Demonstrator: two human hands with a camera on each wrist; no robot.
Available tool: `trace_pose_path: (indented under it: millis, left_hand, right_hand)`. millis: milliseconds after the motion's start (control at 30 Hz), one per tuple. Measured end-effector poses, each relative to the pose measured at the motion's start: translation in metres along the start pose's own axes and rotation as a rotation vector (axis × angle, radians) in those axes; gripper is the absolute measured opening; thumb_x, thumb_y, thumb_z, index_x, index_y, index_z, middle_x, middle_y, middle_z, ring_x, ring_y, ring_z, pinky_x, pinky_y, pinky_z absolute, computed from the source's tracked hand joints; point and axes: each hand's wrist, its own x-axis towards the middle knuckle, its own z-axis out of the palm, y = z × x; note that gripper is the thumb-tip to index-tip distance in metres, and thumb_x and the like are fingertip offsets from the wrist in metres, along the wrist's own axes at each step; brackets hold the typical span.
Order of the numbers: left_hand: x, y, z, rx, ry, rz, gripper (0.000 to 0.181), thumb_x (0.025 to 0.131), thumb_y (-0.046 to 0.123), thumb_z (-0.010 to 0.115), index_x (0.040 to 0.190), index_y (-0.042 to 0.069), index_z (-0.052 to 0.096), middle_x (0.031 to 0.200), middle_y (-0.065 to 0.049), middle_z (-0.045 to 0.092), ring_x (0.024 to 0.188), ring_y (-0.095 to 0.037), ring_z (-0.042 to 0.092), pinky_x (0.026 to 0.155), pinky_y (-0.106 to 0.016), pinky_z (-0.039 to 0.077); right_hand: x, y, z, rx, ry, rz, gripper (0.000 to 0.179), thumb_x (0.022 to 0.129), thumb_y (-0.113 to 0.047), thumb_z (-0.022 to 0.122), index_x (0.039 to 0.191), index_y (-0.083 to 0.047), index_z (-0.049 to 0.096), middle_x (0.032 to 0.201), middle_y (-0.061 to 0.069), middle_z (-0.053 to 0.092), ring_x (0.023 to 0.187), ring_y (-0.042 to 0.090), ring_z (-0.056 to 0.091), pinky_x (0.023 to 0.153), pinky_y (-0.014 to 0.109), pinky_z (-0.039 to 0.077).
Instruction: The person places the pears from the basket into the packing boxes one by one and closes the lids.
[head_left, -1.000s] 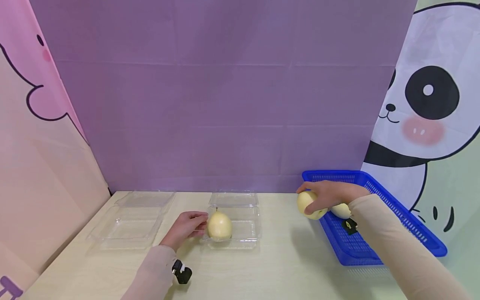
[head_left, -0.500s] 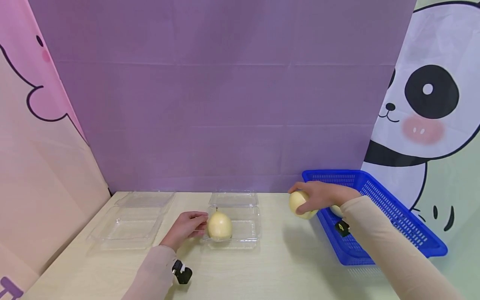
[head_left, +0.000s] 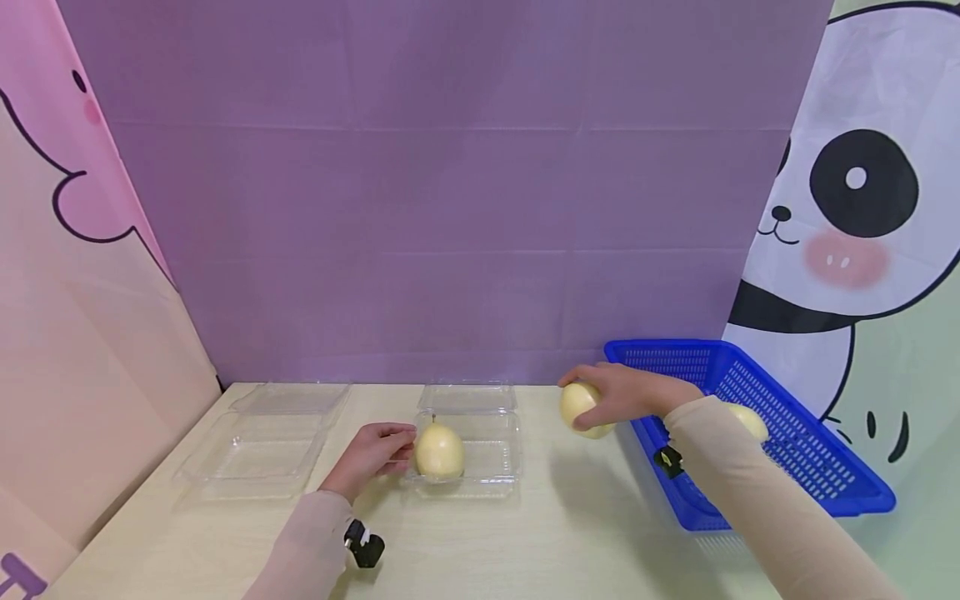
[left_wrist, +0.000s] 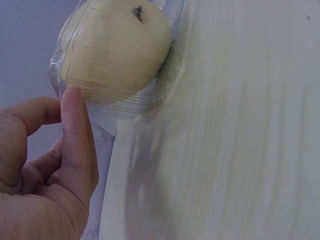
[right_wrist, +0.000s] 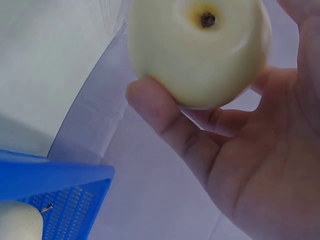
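In the head view, my right hand [head_left: 622, 392] holds a pale yellow pear [head_left: 579, 408] above the table, left of the blue basket [head_left: 693, 521]. Its fingers and thumb wrap around the fruit, whose dark blossom end shows in the right wrist view. My left hand [head_left: 375, 454] pinches the left rim of an open clear plastic clamshell container [head_left: 491, 454] between thumb and fingers, as the left wrist view shows. Inside that container's left half stands another pear [head_left: 439, 452], stem up.
Farther left lies a second open clear clamshell [head_left: 258, 450]. One more pear [head_left: 750, 421] sits in the basket, partly hidden by my right sleeve. A purple backdrop [head_left: 465, 208] rises behind the table [head_left: 450, 558].
My right hand has carried its pear leftward, away from the basket, uncovering more of the pear inside it. The left hand and the container have stayed in place.
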Motion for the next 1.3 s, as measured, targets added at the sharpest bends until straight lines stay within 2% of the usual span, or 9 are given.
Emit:
trace_pose_path:
  millis: [500, 967, 1300]
  left_hand:
    - [0.001, -0.001, -0.001, -0.021, -0.010, 0.011, 0.032, 0.101, 0.009, 0.059, 0.125, -0.011, 0.061, 0.092, -0.011, 0.066, 0.075, -0.012, 0.063, 0.067, -0.023, 0.058]
    - [0.001, 0.000, -0.002, -0.024, -0.018, -0.001, 0.034, 0.101, 0.010, 0.059, 0.128, -0.011, 0.059, 0.092, -0.011, 0.065, 0.075, -0.013, 0.063, 0.066, -0.023, 0.058]
    - [-0.001, 0.001, 0.000, -0.019, -0.017, 0.001, 0.035, 0.101, 0.010, 0.059, 0.128, -0.012, 0.058, 0.092, -0.011, 0.065, 0.075, -0.012, 0.062, 0.065, -0.022, 0.057]
  right_hand:
    - [0.014, -0.004, 0.016, 0.032, 0.033, -0.063, 0.059, 0.079, -0.039, 0.077, 0.133, -0.027, 0.057, 0.114, 0.006, 0.054, 0.102, 0.028, 0.051, 0.072, 0.041, 0.054]
    - [0.022, -0.019, 0.025, 0.052, 0.023, -0.076, 0.060, 0.079, -0.039, 0.077, 0.135, -0.029, 0.056, 0.125, 0.010, 0.053, 0.103, 0.027, 0.050, 0.072, 0.041, 0.053]
    - [0.032, -0.030, 0.034, 0.061, 0.029, -0.104, 0.060, 0.080, -0.041, 0.076, 0.136, -0.031, 0.055, 0.125, 0.009, 0.052, 0.102, 0.025, 0.052, 0.073, 0.039, 0.053]
